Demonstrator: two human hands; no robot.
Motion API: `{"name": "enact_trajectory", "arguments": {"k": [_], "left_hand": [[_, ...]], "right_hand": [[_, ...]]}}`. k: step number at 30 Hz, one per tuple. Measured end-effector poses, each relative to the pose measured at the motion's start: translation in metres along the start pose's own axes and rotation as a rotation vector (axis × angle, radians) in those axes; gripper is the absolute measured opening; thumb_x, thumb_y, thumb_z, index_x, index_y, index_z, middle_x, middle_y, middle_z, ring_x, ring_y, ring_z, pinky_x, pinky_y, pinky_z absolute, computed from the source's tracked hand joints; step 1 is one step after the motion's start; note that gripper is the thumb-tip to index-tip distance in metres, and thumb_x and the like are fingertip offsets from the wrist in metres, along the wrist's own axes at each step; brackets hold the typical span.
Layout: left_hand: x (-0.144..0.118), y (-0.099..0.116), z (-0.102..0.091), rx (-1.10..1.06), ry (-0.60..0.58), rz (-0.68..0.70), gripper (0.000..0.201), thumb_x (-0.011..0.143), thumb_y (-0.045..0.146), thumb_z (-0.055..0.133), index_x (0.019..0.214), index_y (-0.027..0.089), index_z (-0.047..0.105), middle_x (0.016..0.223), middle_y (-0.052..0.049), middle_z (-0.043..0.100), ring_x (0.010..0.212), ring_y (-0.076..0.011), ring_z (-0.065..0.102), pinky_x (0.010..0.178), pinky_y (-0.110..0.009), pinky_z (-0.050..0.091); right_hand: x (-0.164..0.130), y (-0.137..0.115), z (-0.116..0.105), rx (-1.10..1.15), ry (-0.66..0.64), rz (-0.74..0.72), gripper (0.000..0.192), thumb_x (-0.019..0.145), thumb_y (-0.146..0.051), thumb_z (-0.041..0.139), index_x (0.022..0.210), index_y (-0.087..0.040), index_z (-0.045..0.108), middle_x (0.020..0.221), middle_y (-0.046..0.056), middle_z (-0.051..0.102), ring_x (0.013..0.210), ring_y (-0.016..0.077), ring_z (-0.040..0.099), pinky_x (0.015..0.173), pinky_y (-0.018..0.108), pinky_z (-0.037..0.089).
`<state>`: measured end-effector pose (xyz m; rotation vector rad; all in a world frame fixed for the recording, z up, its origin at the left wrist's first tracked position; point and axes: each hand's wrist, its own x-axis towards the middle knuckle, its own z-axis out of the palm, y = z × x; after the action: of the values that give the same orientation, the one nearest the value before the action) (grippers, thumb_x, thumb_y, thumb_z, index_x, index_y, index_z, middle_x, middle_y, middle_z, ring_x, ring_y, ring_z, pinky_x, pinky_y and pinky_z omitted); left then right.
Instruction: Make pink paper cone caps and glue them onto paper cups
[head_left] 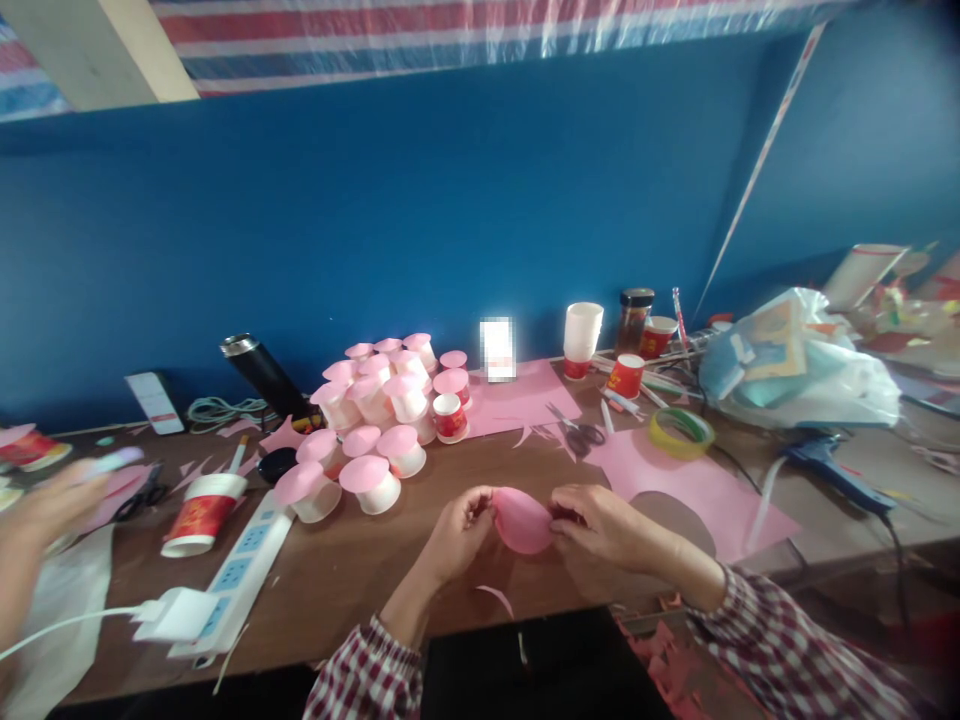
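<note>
Two hands meet low over the brown table (360, 570), both pinching one pink paper disc (521, 521) between them. Left hand (459, 532) grips the disc's left edge with fingertips closed on it; right hand (600, 522) grasps the right edge the same way. Beyond the disc stands a heap of white cups capped in pink (379, 425), with scissors (574, 430) and a tape roll (681, 432) to the right. At the far left, another person's blurred hand (45, 505) hovers near a red paper cup (201, 514) beside a white power strip (232, 580).

Clear lane: bare table (360, 570) near-centre.
Blocked far-left by capped cups (375, 420), left by power strip (240, 570) and red cup (202, 515); scissors (574, 428), tape roll (681, 432) far-right; glue gun (832, 470) right.
</note>
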<state>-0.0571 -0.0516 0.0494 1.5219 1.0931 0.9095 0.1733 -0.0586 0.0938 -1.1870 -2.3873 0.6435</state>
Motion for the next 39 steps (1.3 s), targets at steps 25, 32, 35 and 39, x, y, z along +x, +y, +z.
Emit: {"name": "enact_trajectory", "arguments": {"k": [25,32,35,39], "left_hand": [[-0.004,-0.007,0.003,0.141,0.189,0.025,0.023,0.078,0.036,0.059,0.082,0.013,0.064,0.075,-0.005,0.066,0.067,-0.0153,0.058,0.062,-0.024,0.044],[-0.005,-0.008,0.002,0.187,0.233,0.045,0.023,0.077,0.037,0.059,0.077,0.014,0.063,0.070,-0.003,0.064,0.062,-0.0137,0.054,0.059,-0.022,0.041],[-0.004,-0.008,0.003,0.202,0.244,0.044,0.022,0.077,0.036,0.059,0.077,0.015,0.063,0.069,-0.003,0.063,0.062,-0.0141,0.054,0.058,-0.022,0.042],[-0.002,-0.009,0.005,0.221,0.267,0.054,0.021,0.077,0.035,0.058,0.074,0.015,0.061,0.066,-0.001,0.061,0.060,-0.0133,0.054,0.057,-0.022,0.041]], "right_hand": [[0.015,0.034,0.026,0.155,0.113,0.105,0.011,0.080,-0.027,0.058,0.076,-0.017,0.055,0.070,0.000,0.061,0.061,0.0132,0.052,0.056,0.023,0.035],[0.020,0.035,0.028,0.209,0.126,0.154,0.010,0.080,-0.024,0.056,0.075,-0.015,0.057,0.067,0.000,0.059,0.060,0.0127,0.050,0.055,0.023,0.036],[0.021,0.036,0.027,0.258,0.118,0.171,0.012,0.080,-0.026,0.056,0.076,-0.015,0.057,0.067,0.000,0.058,0.060,0.0126,0.049,0.055,0.023,0.036],[0.022,0.041,0.031,0.402,0.116,0.194,0.014,0.080,-0.028,0.055,0.080,-0.014,0.057,0.070,0.001,0.060,0.063,0.0134,0.052,0.057,0.024,0.039]]}}
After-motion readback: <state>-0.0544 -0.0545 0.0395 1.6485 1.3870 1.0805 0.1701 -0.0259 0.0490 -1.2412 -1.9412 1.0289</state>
